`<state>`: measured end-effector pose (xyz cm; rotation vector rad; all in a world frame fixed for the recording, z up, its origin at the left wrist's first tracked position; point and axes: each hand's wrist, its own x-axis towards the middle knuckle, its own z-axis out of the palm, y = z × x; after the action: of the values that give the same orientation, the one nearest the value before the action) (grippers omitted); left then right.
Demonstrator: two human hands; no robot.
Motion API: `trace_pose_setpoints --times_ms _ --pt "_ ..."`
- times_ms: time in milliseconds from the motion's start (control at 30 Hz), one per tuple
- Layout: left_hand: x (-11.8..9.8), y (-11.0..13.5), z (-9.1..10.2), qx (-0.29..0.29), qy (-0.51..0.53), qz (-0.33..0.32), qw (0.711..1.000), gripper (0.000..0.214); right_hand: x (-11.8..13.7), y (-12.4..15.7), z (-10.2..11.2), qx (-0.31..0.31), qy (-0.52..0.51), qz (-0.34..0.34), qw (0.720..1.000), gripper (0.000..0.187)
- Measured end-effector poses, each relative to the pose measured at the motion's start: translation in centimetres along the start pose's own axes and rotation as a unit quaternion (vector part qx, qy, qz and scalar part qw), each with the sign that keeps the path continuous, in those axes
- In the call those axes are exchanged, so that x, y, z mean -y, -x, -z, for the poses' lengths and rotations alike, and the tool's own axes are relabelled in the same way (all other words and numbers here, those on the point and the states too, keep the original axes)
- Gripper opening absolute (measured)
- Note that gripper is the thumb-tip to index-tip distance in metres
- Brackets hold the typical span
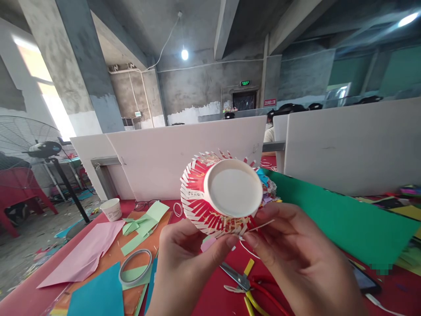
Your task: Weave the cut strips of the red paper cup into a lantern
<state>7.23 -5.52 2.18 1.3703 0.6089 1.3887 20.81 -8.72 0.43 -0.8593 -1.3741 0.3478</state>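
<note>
Both my hands hold up a red-and-white paper cup lantern (223, 193) with its walls cut into thin strips, its white base facing me. My left hand (190, 259) pinches the lantern's lower edge with thumb and fingers closed. My right hand (296, 254) grips the lower right side and pinches a thin white strip (259, 227) that sticks out. Small coloured paper bits (265, 180) show at the lantern's right side.
On the red table lie scissors (237, 277), a tape roll (135, 267), pink (85, 254), blue (95, 296) and green (332, 215) paper sheets, a white paper cup (112, 209), glasses (146, 204) and a phone (365, 281). White partitions (171, 153) stand behind; a fan (36, 149) is left.
</note>
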Motion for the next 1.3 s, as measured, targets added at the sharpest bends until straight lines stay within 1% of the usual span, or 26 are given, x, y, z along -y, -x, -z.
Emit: trace_pose_setpoints --times_ms 100,233,300,367,433,500,533,567,600,667,700,767,833,900,933,1000,1067,1133,1200,1300 --pt "0.1 0.0 -0.1 0.003 0.001 0.001 1.000 0.006 0.0 -0.1 0.0 0.006 -0.018 -0.007 1.000 0.019" --pt "0.0 -0.2 0.2 0.000 -0.009 0.000 1.000 0.014 0.2 -0.1 -0.1 -0.022 -0.027 -0.025 0.999 0.016" --pt "-0.2 -0.4 0.8 0.027 -0.004 0.003 1.000 0.013 0.2 0.0 -0.2 -0.050 -0.031 -0.043 0.997 0.015" --pt "-0.5 -0.6 1.7 0.071 0.018 0.016 0.997 0.017 0.2 0.1 -0.3 -0.068 -0.038 -0.052 0.996 0.015" --pt "-0.8 -0.9 2.6 0.050 0.055 0.033 0.997 0.014 0.2 0.0 -0.3 -0.075 -0.049 -0.057 0.994 0.017" --pt "-0.9 -1.1 3.3 0.051 0.063 0.055 0.995 0.005 0.1 -0.2 -0.4 -0.072 -0.060 -0.062 0.994 0.018" --pt "-1.0 -1.2 3.4 0.052 0.059 0.047 0.996 0.005 0.1 -0.3 -0.4 -0.064 -0.062 -0.063 0.994 0.018" --pt "-1.0 -1.2 3.4 0.036 0.051 0.051 0.997 0.006 0.0 -0.4 -0.4 -0.059 -0.061 -0.059 0.995 0.018" --pt "-1.0 -1.2 3.2 0.025 0.049 0.042 0.998 0.007 0.0 -0.5 -0.4 -0.048 -0.059 -0.053 0.996 0.018" --pt "-0.9 -1.0 2.6 -0.027 0.051 0.029 0.998 0.010 -0.1 -0.5 -0.4 -0.032 -0.054 -0.041 0.997 0.020" --pt "-0.9 -0.9 2.2 -0.041 0.057 0.022 0.997 0.012 -0.1 -0.5 -0.4 -0.027 -0.052 -0.043 0.997 0.021" --pt "-0.9 -0.6 1.5 -0.060 0.075 0.024 0.995 0.013 0.0 -0.4 -0.4 -0.033 -0.054 -0.051 0.997 0.021" --pt "-0.9 -0.4 1.0 -0.065 0.092 0.028 0.993 0.014 0.1 -0.2 -0.5 -0.053 -0.058 -0.064 0.995 0.020" --pt "-0.8 -0.4 0.8 -0.055 0.102 0.032 0.993 0.012 0.1 -0.2 -0.5 -0.065 -0.059 -0.063 0.994 0.020" --pt "-0.7 -0.4 0.7 -0.037 0.104 0.033 0.993 0.011 0.1 -0.2 -0.5 -0.065 -0.059 -0.058 0.994 0.020" --pt "-0.5 -0.5 0.7 0.018 0.100 0.033 0.994 0.008 0.1 -0.3 -0.5 -0.051 -0.059 -0.051 0.996 0.021" --pt "-0.1 -0.6 0.5 0.058 0.079 0.029 0.995 0.012 0.1 -0.5 -0.5 -0.033 -0.061 -0.053 0.996 0.022" --pt "0.3 -0.7 0.2 0.047 0.049 0.020 0.998 0.014 0.2 -0.6 -0.5 -0.019 -0.066 -0.057 0.996 0.023" --pt "0.6 -0.7 0.0 0.021 0.031 0.010 0.999 0.011 0.3 -0.7 -0.6 -0.037 -0.064 -0.075 0.994 0.023" --pt "0.9 -0.7 -0.1 0.021 0.039 0.012 0.999 0.011 0.5 -0.6 -0.7 -0.051 -0.048 -0.102 0.992 0.022"
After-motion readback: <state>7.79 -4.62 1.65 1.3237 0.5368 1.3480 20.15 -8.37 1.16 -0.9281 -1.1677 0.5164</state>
